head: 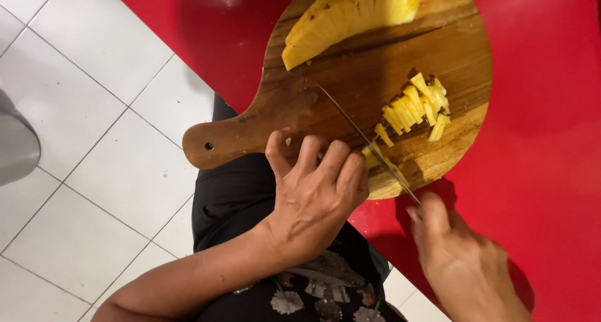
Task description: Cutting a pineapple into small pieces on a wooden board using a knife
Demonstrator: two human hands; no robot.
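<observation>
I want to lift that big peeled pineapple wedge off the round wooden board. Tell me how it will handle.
The big peeled yellow pineapple wedge looks wet and glossy, so it is probably slippery. It seems thick and solid, so likely stiff and fairly heavy for its size. It lies on its long side on the round wooden cutting board, so it should slide rather than roll.

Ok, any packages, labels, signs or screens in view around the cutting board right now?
None in view: only a wooden cutting board on a red table, pineapple pieces, a knife, the left hand, the right hand, and white floor tiles.
</observation>
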